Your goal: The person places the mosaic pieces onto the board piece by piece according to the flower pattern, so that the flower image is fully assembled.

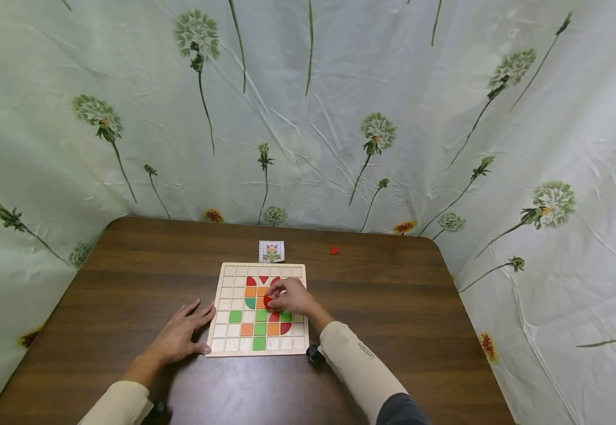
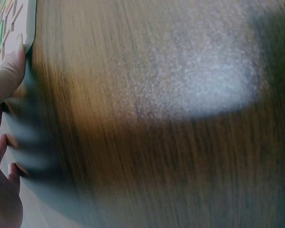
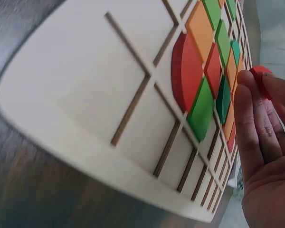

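Note:
A pale wooden grid board (image 1: 232, 344) lies on the table, with orange, green and red pieces set in some of its squares. My left hand (image 1: 178, 335) is spread at the board's left side, its thumb at the lower left corner and fingertips along the edge. In the left wrist view, the thumb (image 2: 12, 71) touches the board's rim. Over the right half of the board, my right hand (image 1: 293, 296) pinches a red piece (image 3: 261, 78) between thumb and fingers. That piece's exact shape is partly hidden by the fingers. The right hand also covers several squares.
Behind the board lies a small card (image 1: 271, 252) printed with a coloured grid pattern. One loose red piece (image 1: 335, 251) sits to its right on the brown wooden table (image 1: 393, 295). A flower-printed curtain (image 1: 313, 118) hangs right beyond the table's far edge.

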A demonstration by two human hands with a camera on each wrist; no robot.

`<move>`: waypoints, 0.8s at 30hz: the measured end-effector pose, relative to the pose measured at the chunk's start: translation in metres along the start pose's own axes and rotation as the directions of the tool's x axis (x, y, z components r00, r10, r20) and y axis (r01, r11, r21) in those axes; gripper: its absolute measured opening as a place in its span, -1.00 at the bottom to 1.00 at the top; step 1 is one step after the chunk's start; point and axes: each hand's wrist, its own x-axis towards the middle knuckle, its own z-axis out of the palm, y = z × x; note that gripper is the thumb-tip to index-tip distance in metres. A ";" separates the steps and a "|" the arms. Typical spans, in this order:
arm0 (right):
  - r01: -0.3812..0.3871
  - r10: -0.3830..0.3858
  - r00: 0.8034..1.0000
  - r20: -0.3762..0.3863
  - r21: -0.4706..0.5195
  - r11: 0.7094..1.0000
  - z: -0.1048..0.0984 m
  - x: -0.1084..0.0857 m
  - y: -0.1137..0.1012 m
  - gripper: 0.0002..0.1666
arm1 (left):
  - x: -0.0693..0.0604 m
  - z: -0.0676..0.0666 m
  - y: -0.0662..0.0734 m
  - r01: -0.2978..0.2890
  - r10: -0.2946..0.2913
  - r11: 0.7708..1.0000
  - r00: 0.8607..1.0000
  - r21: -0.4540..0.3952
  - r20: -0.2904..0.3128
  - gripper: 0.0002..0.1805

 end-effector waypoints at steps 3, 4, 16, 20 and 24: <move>0.003 -0.003 1.000 0.021 -0.001 1.000 0.005 0.002 -0.004 -0.84 | 0.000 0.000 0.000 0.008 -0.008 1.000 1.000 -0.008 0.010 0.04; -0.002 0.002 1.000 0.025 0.011 1.000 0.007 0.003 -0.006 -0.85 | 0.001 0.000 -0.001 0.006 -0.006 1.000 1.000 -0.007 0.012 0.04; 0.028 -0.028 0.997 0.067 0.001 1.000 0.027 0.007 -0.020 -0.91 | 0.000 -0.001 0.000 -0.016 0.016 1.000 1.000 0.002 0.001 0.02; 0.020 -0.021 0.997 0.068 0.024 1.000 0.033 0.006 -0.023 -0.92 | 0.000 -0.001 -0.001 -0.010 0.010 1.000 1.000 -0.009 0.009 0.03; 0.002 -0.004 0.997 0.079 0.025 1.000 0.040 0.008 -0.023 -0.92 | 0.000 -0.001 -0.001 -0.001 0.002 1.000 1.000 -0.016 0.014 0.04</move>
